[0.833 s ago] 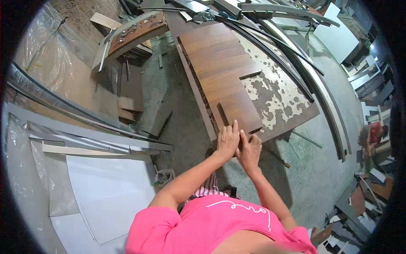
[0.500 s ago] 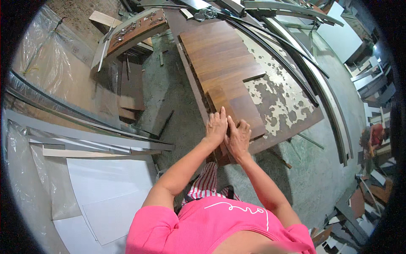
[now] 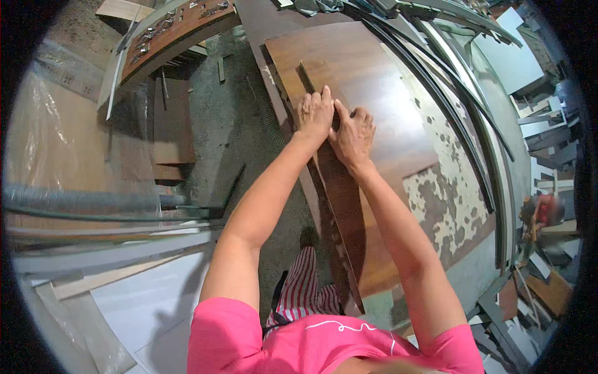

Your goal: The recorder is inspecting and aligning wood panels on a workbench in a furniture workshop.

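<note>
My left hand [image 3: 314, 114] and my right hand [image 3: 354, 134] lie side by side on a glossy brown wooden panel [image 3: 380, 81], near its left edge. Fingers bent, both hands press down on a small wooden block [image 3: 313, 71]. Only the block's far end shows, with a dark side; the rest is hidden under my hands. The panel lies on a brown board [image 3: 458, 212] whose surface carries patchy cream-coloured marks.
Long dark metal profiles [image 3: 430, 87] run along the right side of the board. Small metal parts lie on a brown workbench top [image 3: 180, 31] at far left. White sheets [image 3: 143, 299] rest at the lower left. Offcuts and a person in red [image 3: 545, 212] are at far right.
Both hands have moved away from my body along the panel's left edge, with the block under them. My arms reach out farther and the view has shifted.
</note>
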A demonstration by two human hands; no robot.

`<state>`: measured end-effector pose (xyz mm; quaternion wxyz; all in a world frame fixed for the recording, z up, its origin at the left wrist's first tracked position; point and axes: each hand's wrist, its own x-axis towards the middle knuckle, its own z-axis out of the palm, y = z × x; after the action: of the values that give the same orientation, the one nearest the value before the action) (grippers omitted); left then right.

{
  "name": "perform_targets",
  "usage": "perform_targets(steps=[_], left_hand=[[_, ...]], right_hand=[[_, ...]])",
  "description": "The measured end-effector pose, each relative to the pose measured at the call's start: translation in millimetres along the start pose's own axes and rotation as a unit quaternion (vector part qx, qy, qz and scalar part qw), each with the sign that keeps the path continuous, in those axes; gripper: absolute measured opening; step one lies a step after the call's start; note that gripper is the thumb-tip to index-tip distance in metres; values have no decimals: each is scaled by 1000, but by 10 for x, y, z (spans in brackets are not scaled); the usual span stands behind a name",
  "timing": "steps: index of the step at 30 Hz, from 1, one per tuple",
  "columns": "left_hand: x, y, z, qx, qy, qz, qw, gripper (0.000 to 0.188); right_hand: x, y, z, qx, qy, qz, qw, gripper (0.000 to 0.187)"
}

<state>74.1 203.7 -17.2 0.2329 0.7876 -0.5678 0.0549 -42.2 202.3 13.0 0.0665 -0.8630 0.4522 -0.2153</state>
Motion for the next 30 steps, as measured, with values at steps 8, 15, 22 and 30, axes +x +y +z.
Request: perform_targets(steps=[8,15,22,30], left_hand=[[1423,-739,241,-36,-45,-43,997,32],[1804,-695,272,6,-112,-77,991,30],[1145,-421,156,47,-85,-78,992,58],[-638,630,-187,10,-76,-74,994,41]], right_hand=[[1463,-144,746,-1,10,12,1000,53],[1852,-25,891,-25,3,5,1000,52],[1146,-27,599,-19,-9,-19,1000,55],[-681,307,-192,-21,-23,-30,999,58]])
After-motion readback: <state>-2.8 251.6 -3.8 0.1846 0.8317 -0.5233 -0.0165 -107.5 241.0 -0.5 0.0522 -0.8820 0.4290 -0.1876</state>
